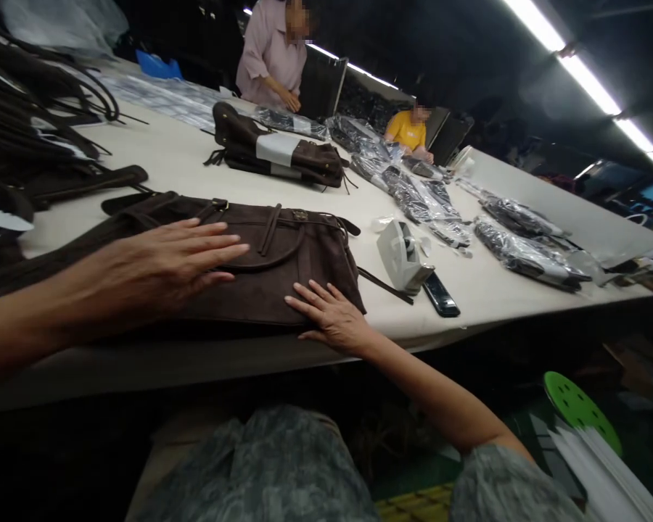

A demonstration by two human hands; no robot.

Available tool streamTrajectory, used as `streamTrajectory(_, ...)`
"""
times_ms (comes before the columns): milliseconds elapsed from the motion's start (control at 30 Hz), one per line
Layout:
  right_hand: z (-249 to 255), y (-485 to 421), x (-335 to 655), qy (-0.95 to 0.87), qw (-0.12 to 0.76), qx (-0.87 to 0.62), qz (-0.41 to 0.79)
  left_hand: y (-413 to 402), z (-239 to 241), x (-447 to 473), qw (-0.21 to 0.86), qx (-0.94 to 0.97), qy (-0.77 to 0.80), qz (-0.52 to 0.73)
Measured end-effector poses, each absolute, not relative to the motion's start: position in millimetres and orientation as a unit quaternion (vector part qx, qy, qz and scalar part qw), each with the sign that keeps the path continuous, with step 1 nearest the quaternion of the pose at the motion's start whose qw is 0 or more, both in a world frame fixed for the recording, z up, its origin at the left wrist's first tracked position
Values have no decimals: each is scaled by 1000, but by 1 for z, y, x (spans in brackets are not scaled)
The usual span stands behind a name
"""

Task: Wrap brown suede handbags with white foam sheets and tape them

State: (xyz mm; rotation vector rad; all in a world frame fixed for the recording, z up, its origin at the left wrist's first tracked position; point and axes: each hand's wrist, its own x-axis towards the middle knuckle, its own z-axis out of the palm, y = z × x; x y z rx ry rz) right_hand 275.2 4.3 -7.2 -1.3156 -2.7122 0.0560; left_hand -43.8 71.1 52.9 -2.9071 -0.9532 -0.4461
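Observation:
A dark brown handbag (261, 290) with straps, a buckle and thin ties lies flat along the near edge of the table. My right hand (331, 317) rests palm down on its right end, fingers spread. Over the bag's left part is my left hand (163, 261), its fingers stretched out flat; whether it touches the leather I cannot tell. Neither hand grips anything. Right of the bag stands a grey tape dispenser (398, 257), with a black phone (440, 294) beside it.
Behind the bag lies a stack of brown bags (283, 152) with a white band. Plastic-wrapped bags (413, 192) spread across the table (179, 163). More brown bags (27, 109) pile up at left. Two people work at the far side. A green stool (580, 409) stands low at right.

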Motion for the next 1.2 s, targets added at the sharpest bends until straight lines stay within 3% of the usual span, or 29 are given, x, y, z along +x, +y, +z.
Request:
streamTrajectory(267,-14,0,274,-894,84,-439,11,91,-19,-42,-10,-941,-329,-72)
streamTrajectory(400,23,-10,274,-882,125,-455,-10,89,-13,-48,49,-946,-309,-89)
streamTrajectory(567,78,-16,275,-848,245,-457,-108,97,-12,-51,119,-949,-267,-120)
streamTrajectory(633,69,-9,276,-822,258,-497,-107,97,-10,-51,113,-951,-265,-114)
streamTrajectory(867,-36,15,279,-716,237,-656,-23,87,-1,-49,75,-945,-298,-116)
streamTrajectory(1200,-49,31,277,-514,398,-759,-31,112,-39,-59,85,-939,-265,-203)
